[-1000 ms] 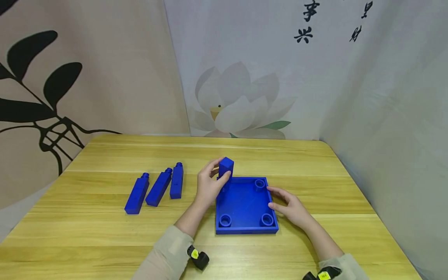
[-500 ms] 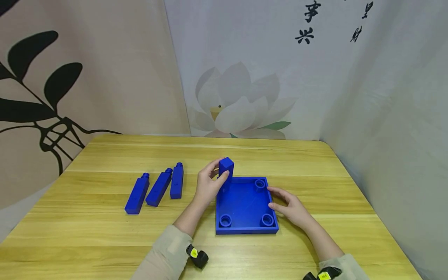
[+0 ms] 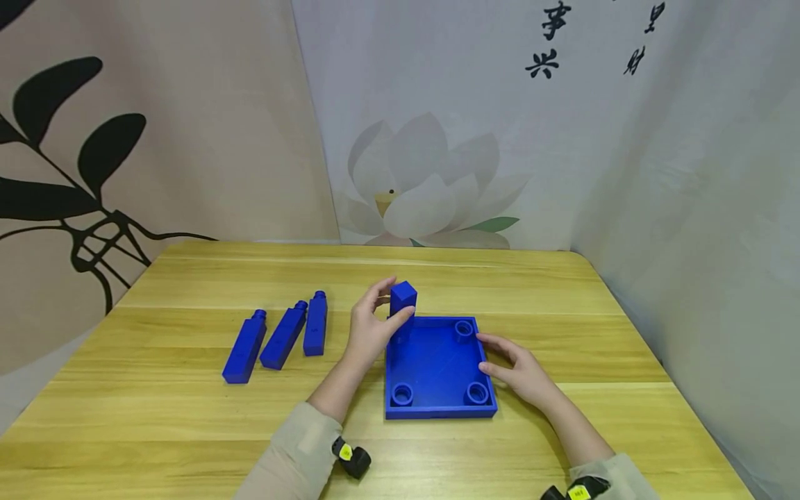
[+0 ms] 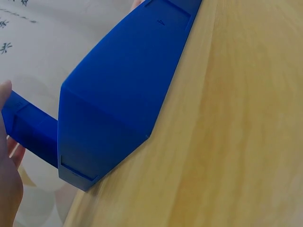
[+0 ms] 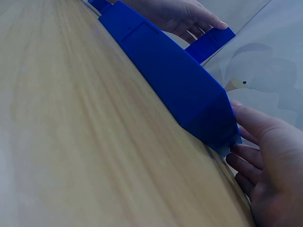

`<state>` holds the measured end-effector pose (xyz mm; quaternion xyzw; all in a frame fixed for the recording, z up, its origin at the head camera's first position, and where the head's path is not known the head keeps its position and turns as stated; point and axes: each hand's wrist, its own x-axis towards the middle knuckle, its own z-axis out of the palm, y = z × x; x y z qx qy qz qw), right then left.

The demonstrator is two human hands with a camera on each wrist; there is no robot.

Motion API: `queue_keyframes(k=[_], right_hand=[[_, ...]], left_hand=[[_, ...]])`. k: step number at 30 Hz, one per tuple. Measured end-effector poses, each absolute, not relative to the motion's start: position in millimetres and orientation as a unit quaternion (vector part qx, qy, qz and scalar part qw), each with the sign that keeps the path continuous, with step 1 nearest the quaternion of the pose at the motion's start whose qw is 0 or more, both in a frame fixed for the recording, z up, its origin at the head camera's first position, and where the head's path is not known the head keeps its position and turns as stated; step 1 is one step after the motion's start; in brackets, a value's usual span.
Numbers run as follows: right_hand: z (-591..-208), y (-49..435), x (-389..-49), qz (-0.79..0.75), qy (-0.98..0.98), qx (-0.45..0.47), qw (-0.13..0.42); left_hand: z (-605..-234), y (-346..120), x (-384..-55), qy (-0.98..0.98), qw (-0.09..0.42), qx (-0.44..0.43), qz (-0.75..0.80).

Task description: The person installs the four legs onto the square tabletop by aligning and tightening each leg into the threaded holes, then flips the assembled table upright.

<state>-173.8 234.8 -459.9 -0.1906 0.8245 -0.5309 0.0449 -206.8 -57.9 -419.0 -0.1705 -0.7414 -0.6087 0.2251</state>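
Note:
A blue square tabletop lies underside up, with a raised rim and round sockets at its corners. At its far left corner stands an upright blue table leg; its lower end is hidden. My left hand holds this leg, thumb on the near side and fingers behind, the index finger stretched out past it. On the right, my right hand touches the tabletop's right wall with spread thumb and fingers. The right wrist view shows these fingertips at the near corner.
Three more blue legs lie left of the tabletop: a left one, a middle one and a right one, round pegs pointing away. All rest on a wooden table. Behind it hangs a printed cloth.
My left hand's index finger has straightened slightly away from the upright leg. The leg, the tabletop and my right hand look unmoved.

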Motion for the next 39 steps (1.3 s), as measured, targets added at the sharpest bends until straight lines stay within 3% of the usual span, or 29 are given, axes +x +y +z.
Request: queue_keyframes(k=[6, 18, 39], right_hand=[[-459.6, 234.5, -173.5, -0.531, 0.825, -0.188, 0.045], [-458.0, 234.0, -174.3, -0.531, 0.824, -0.194, 0.043], [-459.4, 235.4, -173.1, -0.532, 0.824, -0.192, 0.044]], left_hand=[[-420.5, -56.2, -208.2, -0.747, 0.259, -0.161, -0.591], [-419.3, -53.5, -207.9, -0.740, 0.274, -0.161, -0.594], [-390.2, -52.8, -186.4, -0.738, 0.217, -0.202, -0.606]])
